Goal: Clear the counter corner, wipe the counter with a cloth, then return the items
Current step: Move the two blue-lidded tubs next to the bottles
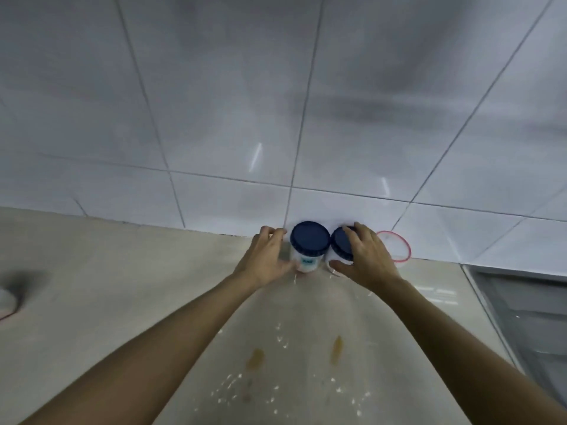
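Observation:
Two white jars with dark blue lids stand side by side against the tiled wall on the beige counter [122, 286]. My left hand [265, 259] is wrapped around the side of the left jar [308, 240], thumb in front and fingers behind. My right hand [365, 259] covers the right jar [340, 245], fingers over its lid and thumb at its front. Just right of that jar, a clear container with a red rim [395, 248] stands by the wall. Brown stains [256, 358] and white specks mark the counter between my forearms.
A steel sink [527, 308] begins at the right edge of the counter. At the far left edge a pale object with a dark shadow [7, 297] is partly cut off. White wall tiles fill the upper half of the view.

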Demonstrator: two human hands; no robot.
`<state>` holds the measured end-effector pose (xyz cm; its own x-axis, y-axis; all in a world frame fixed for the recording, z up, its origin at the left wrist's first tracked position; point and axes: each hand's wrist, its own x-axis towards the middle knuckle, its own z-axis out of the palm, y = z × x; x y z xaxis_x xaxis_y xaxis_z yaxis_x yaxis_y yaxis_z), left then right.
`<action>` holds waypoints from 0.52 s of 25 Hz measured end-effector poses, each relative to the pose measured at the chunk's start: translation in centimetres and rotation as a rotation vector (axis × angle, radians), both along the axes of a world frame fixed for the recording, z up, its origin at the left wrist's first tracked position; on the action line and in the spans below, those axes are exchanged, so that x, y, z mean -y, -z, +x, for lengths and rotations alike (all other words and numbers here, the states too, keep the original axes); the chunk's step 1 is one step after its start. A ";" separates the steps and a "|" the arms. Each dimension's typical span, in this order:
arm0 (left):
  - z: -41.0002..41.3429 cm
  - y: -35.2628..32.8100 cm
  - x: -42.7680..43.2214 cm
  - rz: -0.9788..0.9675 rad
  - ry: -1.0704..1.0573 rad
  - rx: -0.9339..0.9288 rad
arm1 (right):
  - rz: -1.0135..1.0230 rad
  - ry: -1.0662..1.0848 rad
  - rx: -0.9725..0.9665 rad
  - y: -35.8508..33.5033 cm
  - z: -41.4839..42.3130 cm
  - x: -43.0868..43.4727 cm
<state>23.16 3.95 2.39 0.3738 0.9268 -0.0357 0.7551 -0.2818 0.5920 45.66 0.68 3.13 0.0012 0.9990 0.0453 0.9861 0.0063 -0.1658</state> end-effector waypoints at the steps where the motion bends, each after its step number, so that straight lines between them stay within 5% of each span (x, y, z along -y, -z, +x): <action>1: 1.8 0.0 -0.6 -0.018 -0.006 0.013 | -0.020 0.001 -0.014 0.3 1.0 -0.4; 13: 7.1 0.0 -2.8 0.009 -0.091 -0.099 | -0.145 -0.027 0.014 -0.4 3.1 -3.2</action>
